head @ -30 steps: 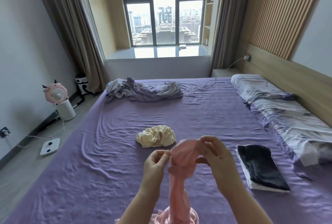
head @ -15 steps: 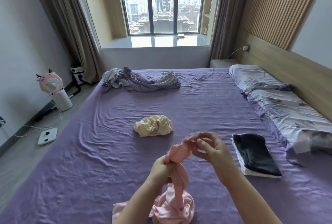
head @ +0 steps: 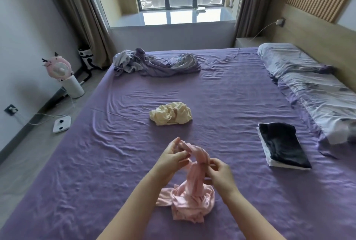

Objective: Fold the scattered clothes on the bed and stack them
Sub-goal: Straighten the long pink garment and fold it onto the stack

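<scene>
A pink garment [head: 192, 195] is lifted in a twisted column above the purple bed sheet [head: 107, 153], its lower part bunched on the sheet. My left hand [head: 171, 156] pinches its top end. My right hand [head: 218, 174] pinches it lower, on the right side. A crumpled pale-yellow garment [head: 170, 113] lies mid-bed beyond my hands. A folded stack with a dark garment on top [head: 282, 146] sits at the right. A rumpled grey-and-purple heap of cloth [head: 154, 62] lies at the far end of the bed.
Pillows [head: 308, 77] line the right side along the wooden headboard. On the floor at the left stand a pink fan [head: 61, 72] and a white scale [head: 62, 123] with cords. A window bay and curtains lie beyond the bed.
Both hands lowered with the pink garment, and more of it settled on the sheet. My left hand now holds the top end and my right hand grips lower down. The camera tilted downward.
</scene>
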`<state>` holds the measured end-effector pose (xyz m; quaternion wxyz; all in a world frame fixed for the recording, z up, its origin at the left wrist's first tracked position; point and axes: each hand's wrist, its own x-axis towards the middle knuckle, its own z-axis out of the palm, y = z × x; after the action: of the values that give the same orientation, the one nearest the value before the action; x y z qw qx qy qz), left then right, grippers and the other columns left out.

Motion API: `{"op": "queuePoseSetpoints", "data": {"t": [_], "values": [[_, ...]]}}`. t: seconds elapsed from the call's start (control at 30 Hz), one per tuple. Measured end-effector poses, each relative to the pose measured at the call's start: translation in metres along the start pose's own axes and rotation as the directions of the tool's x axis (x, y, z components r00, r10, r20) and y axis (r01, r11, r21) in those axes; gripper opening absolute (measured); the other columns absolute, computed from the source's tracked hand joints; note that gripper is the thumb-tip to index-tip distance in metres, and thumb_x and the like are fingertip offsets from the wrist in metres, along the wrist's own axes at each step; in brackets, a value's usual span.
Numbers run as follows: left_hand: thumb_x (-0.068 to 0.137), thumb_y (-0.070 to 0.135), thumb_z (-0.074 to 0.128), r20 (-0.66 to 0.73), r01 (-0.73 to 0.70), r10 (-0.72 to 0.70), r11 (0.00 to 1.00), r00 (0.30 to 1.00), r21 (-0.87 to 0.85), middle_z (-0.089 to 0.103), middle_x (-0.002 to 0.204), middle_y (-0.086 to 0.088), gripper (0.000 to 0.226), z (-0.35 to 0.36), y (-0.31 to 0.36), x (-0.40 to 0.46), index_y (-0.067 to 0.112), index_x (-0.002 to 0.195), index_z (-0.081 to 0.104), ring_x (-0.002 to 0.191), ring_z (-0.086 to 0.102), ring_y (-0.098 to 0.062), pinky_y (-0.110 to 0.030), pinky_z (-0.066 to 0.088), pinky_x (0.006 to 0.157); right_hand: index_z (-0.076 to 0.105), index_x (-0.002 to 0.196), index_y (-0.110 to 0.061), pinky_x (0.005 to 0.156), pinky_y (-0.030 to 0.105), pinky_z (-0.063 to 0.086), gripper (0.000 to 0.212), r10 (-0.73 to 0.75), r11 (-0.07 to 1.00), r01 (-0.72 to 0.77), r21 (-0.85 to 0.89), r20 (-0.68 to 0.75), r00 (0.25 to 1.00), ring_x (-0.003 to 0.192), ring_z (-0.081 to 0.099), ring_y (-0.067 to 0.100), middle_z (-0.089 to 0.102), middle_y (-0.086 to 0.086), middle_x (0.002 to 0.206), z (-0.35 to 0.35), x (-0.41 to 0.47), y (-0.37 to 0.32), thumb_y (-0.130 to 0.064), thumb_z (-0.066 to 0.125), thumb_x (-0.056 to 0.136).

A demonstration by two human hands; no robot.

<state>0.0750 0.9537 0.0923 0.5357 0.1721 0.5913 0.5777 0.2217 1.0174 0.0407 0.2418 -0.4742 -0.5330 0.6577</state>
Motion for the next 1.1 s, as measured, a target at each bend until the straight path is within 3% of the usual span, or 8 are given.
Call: {"op": "queuePoseSetpoints", "data": {"t": [0.23, 0.33, 0.47, 0.6, 0.8, 0.97, 1.03, 1.1], "values": [[0.089, 0.0, 0.056, -0.093, 0.141, -0.114, 0.914, 0.989, 0.381, 0.059, 0.098, 0.0, 0.057, -0.034, -0.073, 0.02, 0.012, 0.141, 0.036, 0.071, 0.056, -0.002, -0.011, 0.045, 0.058, 0.053, 0.08, -0.01, 0.065, 0.051, 0.057, 0.017, 0.118, 0.973, -0.152, -0.175, -0.19, 0.975, 0.071, 0.062, 0.031, 0.059, 0.012, 0.083, -0.001, 0.046, 0.035, -0.001, 0.068, 0.08], [0.087, -0.003, 0.055, -0.12, 0.186, -0.146, 0.849, 0.982, 0.494, 0.064, 0.099, -0.001, 0.046, -0.046, -0.109, 0.027, 0.007, 0.131, 0.049, 0.08, 0.061, -0.007, -0.012, 0.047, 0.067, 0.055, 0.082, -0.009, 0.074, 0.057, 0.054, 0.014, 0.148, 0.95, -0.198, -0.241, -0.212, 0.966, 0.075, 0.062, 0.032, 0.061, 0.015, 0.084, -0.009, 0.063, 0.06, 0.0, 0.066, 0.081], [0.083, -0.003, 0.052, -0.163, 0.254, -0.194, 0.75, 0.967, 0.611, 0.065, 0.116, -0.01, 0.044, -0.06, -0.149, 0.035, 0.007, 0.126, 0.058, 0.103, 0.062, -0.018, -0.026, 0.046, 0.09, 0.064, 0.1, -0.006, 0.09, 0.043, 0.049, 0.018, 0.198, 0.891, -0.228, -0.392, -0.117, 0.973, 0.096, 0.063, 0.026, 0.067, 0.01, 0.098, -0.014, 0.071, 0.089, -0.005, 0.067, 0.082], [0.088, 0.006, 0.051, -0.203, 0.316, -0.244, 0.657, 0.948, 0.685, 0.065, 0.12, -0.002, 0.037, -0.073, -0.174, 0.047, 0.013, 0.122, 0.062, 0.105, 0.061, -0.015, -0.024, 0.046, 0.088, 0.067, 0.109, -0.008, 0.098, 0.028, 0.035, 0.03, 0.074, 0.702, -0.037, -0.712, 0.021, 0.997, 0.116, 0.053, 0.024, 0.062, 0.009, 0.118, -0.003, 0.067, 0.112, -0.003, 0.063, 0.079], [0.083, 0.002, 0.05, -0.235, 0.358, -0.278, 0.583, 0.932, 0.73, 0.063, 0.118, -0.005, 0.045, -0.081, -0.204, 0.065, 0.015, 0.125, 0.06, 0.101, 0.058, -0.016, -0.017, 0.04, 0.08, 0.059, 0.122, -0.021, 0.1, 0.023, 0.033, 0.041, 0.138, 0.537, 0.173, -0.826, 0.288, 0.948, 0.124, 0.041, 0.019, 0.052, -0.002, 0.129, 0.022, 0.06, 0.153, -0.01, 0.052, 0.084], [0.081, -0.009, 0.046, -0.29, 0.501, -0.41, 0.741, 0.865, 0.447, 0.06, 0.12, -0.019, 0.045, -0.08, -0.227, 0.077, -0.002, 0.125, 0.055, 0.112, 0.058, -0.027, -0.032, 0.045, 0.094, 0.05, 0.127, -0.035, 0.098, 0.032, 0.041, 0.048, 0.214, 0.199, 0.347, -0.917, 0.386, 0.897, 0.133, 0.032, 0.022, 0.033, 0.0, 0.146, 0.032, 0.062, 0.184, -0.031, 0.061, 0.081], [0.075, -0.009, 0.044, -0.243, 0.461, -0.397, 0.82, 0.885, 0.34, 0.065, 0.105, -0.017, 0.038, -0.081, -0.227, 0.08, -0.005, 0.108, 0.064, 0.102, 0.058, -0.024, -0.037, 0.048, 0.088, 0.071, 0.083, -0.034, 0.072, 0.022, 0.052, 0.035, 0.099, 0.227, 0.358, -0.906, 0.387, 0.917, 0.102, 0.061, 0.022, 0.064, -0.004, 0.112, 0.034, 0.064, 0.18, -0.038, 0.086, 0.052], [0.076, -0.015, 0.04, -0.173, 0.404, -0.367, 0.867, 0.914, 0.292, 0.064, 0.093, -0.008, 0.039, -0.08, -0.221, 0.081, -0.001, 0.099, 0.069, 0.087, 0.055, -0.018, -0.031, 0.046, 0.079, 0.072, 0.074, -0.031, 0.072, 0.016, 0.05, 0.025, -0.03, 0.325, 0.335, -0.884, 0.344, 0.938, 0.091, 0.062, 0.015, 0.066, -0.011, 0.09, 0.03, 0.069, 0.176, -0.033, 0.087, 0.054]]}}
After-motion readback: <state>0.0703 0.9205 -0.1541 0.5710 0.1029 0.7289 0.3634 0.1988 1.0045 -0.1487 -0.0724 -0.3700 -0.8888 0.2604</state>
